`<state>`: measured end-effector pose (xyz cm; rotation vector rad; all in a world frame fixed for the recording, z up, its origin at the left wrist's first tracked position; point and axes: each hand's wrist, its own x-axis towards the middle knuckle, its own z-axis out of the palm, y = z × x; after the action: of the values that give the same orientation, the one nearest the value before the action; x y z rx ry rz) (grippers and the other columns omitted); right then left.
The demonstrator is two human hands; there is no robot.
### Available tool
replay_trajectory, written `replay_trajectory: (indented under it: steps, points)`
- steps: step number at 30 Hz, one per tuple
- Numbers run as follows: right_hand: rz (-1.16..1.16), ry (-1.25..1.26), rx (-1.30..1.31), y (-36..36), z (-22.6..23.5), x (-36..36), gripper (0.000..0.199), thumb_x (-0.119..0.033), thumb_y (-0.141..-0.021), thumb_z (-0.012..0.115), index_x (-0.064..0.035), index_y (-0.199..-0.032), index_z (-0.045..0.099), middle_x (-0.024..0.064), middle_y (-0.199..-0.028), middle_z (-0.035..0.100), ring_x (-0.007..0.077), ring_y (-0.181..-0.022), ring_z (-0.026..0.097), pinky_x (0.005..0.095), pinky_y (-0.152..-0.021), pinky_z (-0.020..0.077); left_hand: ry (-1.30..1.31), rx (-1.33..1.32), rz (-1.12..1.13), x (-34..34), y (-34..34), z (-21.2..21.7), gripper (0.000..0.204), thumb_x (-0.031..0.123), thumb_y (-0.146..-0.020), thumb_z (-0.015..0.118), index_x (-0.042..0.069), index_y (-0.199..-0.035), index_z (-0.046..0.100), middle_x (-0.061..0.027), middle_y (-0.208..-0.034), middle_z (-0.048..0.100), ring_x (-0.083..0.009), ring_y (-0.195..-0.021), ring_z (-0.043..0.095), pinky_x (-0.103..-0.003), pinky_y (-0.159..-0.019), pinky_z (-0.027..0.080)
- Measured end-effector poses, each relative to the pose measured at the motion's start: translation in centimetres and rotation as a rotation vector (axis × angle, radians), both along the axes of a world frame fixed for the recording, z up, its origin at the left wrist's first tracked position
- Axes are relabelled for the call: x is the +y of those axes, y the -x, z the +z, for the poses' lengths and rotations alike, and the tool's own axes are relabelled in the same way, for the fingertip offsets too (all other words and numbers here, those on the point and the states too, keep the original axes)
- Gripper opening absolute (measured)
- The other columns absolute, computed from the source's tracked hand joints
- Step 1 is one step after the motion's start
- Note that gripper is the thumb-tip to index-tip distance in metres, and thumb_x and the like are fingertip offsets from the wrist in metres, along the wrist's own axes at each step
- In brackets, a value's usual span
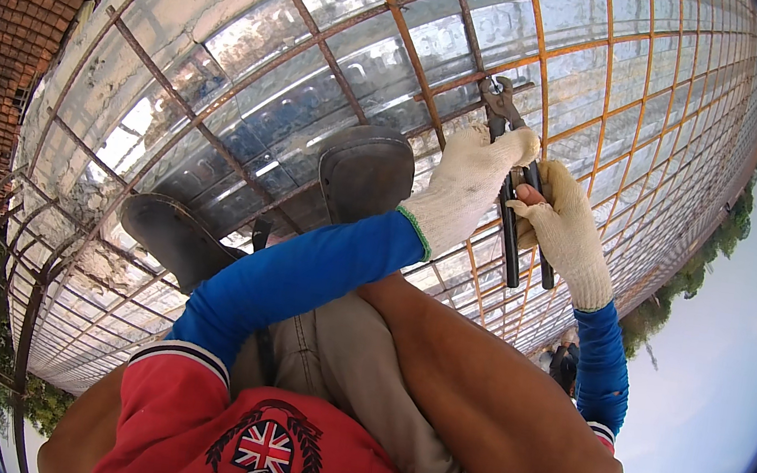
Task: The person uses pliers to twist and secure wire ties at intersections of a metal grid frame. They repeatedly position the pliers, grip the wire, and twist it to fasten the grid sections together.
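Note:
A pair of end-cutting pincers (508, 238) with a grey metal head and long black handles is at a crossing of the rusty rebar mesh (535, 31). My left hand (470, 182), in a cream knitted glove, is closed around the tool just below its jaws. My right hand (572, 237), gloved alike, has its fingers curled at the right handle, with a bare fingertip showing. The jaws sit beside a bar; any wire between them is too small to make out.
Under the mesh lies shiny, reflective sheeting (271, 30). My dark shoes (367, 174) rest on the bars near my bent knees. Bent rebar ends (36, 289) stick up at the left. Brown tiled roofing (18, 50) lies beyond the left edge. Another person (563, 361) is partly visible behind my right arm.

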<state>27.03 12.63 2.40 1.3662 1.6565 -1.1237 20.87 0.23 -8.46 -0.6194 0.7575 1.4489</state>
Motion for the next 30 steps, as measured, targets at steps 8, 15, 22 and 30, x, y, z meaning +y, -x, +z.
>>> replay_trajectory:
  steps: [8,15,22,30]
  points:
    - [0.219,-0.195,0.108,-0.7,1.1,-1.5,0.021,-0.011,-0.102,0.072,-0.0001,-0.118,0.063,0.0113,-0.082,0.066,0.0133,-0.069,0.068,0.0356,-0.061,0.0569,0.098,0.057,-0.093,0.7,1.0,1.9,0.035,0.034,-0.093,0.08,-0.001,-0.091,0.074,-0.0039,-0.075,0.065,-0.0125,-0.061,0.057,-0.034,-0.054,0.043]
    - [0.688,-0.4,0.044,-1.6,1.9,-3.3,0.069,-0.018,-0.092,0.08,0.0047,-0.148,0.046,0.0216,-0.096,0.072,0.0388,-0.089,0.077,0.0465,-0.074,0.0611,0.162,0.225,-0.161,0.3,1.6,3.0,0.041,0.037,-0.092,0.079,-0.002,-0.08,0.072,-0.0021,-0.065,0.057,-0.0135,-0.058,0.049,-0.039,-0.053,0.038]
    - [0.996,-0.647,-0.17,-3.4,0.5,-2.6,0.054,-0.016,-0.092,0.08,0.0041,-0.133,0.051,0.0194,-0.096,0.074,0.0422,-0.086,0.077,0.0474,-0.065,0.063,0.135,0.333,-0.175,1.5,0.4,2.5,0.038,0.032,-0.093,0.076,-0.003,-0.082,0.07,-0.0071,-0.069,0.064,-0.0174,-0.063,0.061,-0.041,-0.057,0.046]
    - [-0.447,0.337,-0.117,0.5,3.1,1.0,0.015,-0.004,-0.09,0.067,-0.0006,-0.1,0.056,0.0011,-0.066,0.057,0.0104,-0.042,0.053,0.0296,-0.037,0.0461,-0.018,-0.035,0.143,1.5,-1.1,-0.4,0.032,0.033,-0.105,0.071,0.001,-0.104,0.071,-0.0108,-0.098,0.073,-0.0218,-0.079,0.072,-0.039,-0.078,0.064]
